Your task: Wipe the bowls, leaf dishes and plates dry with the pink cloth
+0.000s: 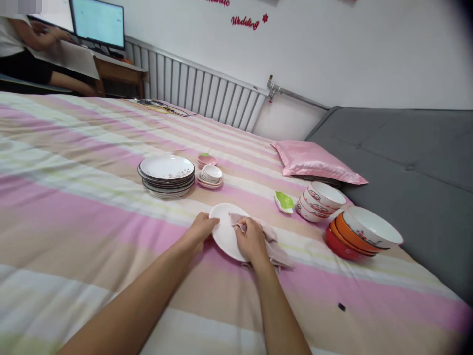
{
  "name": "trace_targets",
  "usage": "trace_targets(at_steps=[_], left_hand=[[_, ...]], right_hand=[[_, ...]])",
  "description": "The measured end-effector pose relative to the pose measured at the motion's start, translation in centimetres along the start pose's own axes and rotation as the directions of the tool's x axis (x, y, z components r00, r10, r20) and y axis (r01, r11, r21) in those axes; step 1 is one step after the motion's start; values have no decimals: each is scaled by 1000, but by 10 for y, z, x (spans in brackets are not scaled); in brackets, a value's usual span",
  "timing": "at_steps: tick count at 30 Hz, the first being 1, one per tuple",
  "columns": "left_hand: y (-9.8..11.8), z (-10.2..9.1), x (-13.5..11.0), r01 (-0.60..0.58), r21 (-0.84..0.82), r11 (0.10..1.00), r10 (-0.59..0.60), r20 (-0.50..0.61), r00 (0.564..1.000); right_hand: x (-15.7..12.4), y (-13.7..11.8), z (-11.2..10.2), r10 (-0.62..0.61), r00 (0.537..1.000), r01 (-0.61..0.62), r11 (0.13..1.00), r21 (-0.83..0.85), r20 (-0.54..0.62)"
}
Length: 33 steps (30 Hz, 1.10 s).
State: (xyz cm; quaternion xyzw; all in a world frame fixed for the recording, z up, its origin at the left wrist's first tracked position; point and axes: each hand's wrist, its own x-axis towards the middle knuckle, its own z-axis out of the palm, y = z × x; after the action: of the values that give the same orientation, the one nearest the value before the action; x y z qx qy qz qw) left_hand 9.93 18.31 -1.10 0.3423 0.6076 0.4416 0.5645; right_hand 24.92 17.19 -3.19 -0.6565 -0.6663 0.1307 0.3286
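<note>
A plain white plate (226, 236) is held tilted above the striped bedspread, its face towards me. My left hand (202, 228) grips its left rim, thumb on top and fingers beneath. In my right hand (252, 240) is a bunched pinkish-beige cloth (272, 241), pressed against the plate's right side; its loose end hangs off to the right. Beyond the plate stand a stack of dark-rimmed plates (168, 176) and a small pile of white dishes (211, 176). A pink dish (207, 160) sits just behind that pile.
On the right are stacked patterned bowls (320, 201), larger orange and white bowls (364, 231) and a green leaf-shaped dish (284, 201). A pink pillow (320, 160) lies by the grey headboard (414, 162). A small black object (342, 306) rests nearby. A person (33, 44) sits at a desk, far left.
</note>
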Motion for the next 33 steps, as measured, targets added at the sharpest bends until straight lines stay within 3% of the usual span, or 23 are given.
trace_targets(at_steps=[5,11,15,21,25,33], left_hand=[[-5,13,-9,62,-271,961,-57,27,998],[-12,18,-15,26,-356,934,-23,11,1000],[-15,23,-22,-166,-345,924,174,-5,985],[-9,27,-31,-440,-218,871,459,41,888],[-4,26,-33,-500,-163,851,510,27,860],[-1,21,-30,-511,-128,850,512,-30,858]], right_hand=[[0,5,3,-54,995,52,998,32,80],[0,13,13,-98,978,83,993,87,184],[-1,9,14,-77,982,60,993,103,170],[-2,-2,7,-158,987,156,980,128,12],[-1,-7,3,-249,967,255,955,149,-63],[-3,-18,-4,-385,922,381,887,262,-38]])
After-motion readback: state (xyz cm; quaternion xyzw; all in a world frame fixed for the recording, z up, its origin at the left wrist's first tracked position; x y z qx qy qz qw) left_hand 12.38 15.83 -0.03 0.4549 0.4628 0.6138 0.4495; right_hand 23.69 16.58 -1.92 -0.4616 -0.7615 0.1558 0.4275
